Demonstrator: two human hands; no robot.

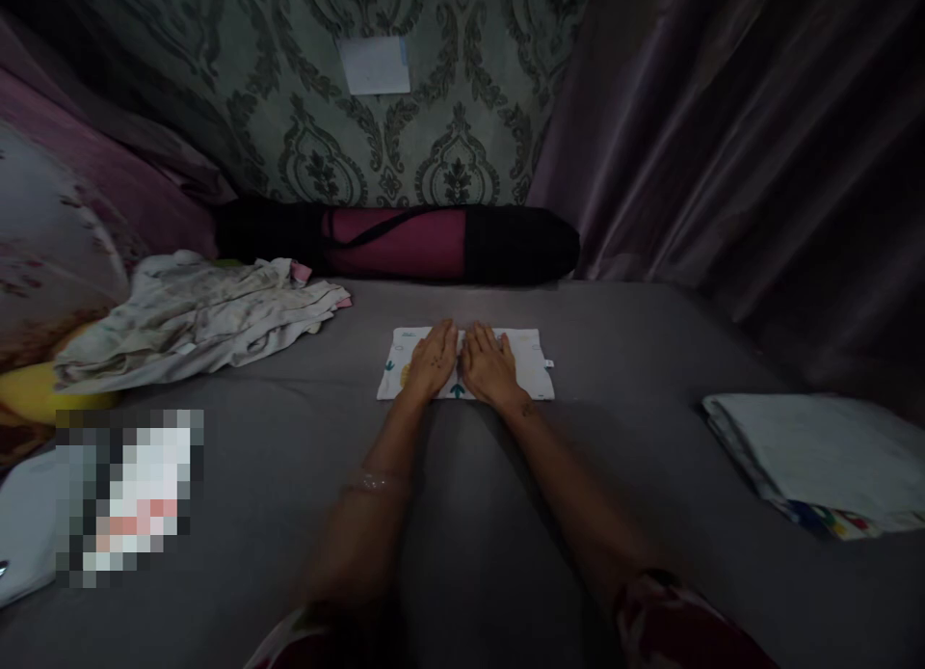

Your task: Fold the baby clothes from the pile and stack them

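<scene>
A white cloth (pixel 536 378) with small green and yellow prints lies flat as a rectangle on the grey bed sheet, a small tag at its right edge. My left hand (pixel 434 356) rests palm down on its left-centre part, fingers stretched forward. Just beside it, my right hand (pixel 488 361) presses flat on the right-centre part, fingers extended. A narrow gap separates the two hands. They cover much of the cloth's middle.
Crumpled light clothes (pixel 209 307) lie at the left, by a yellow item (pixel 33 394). A folded pale cloth (pixel 831 452) sits at the right. Against the patterned wall rests a long black and pink bag (pixel 405 245). Curtains (pixel 694 139) hang at the right.
</scene>
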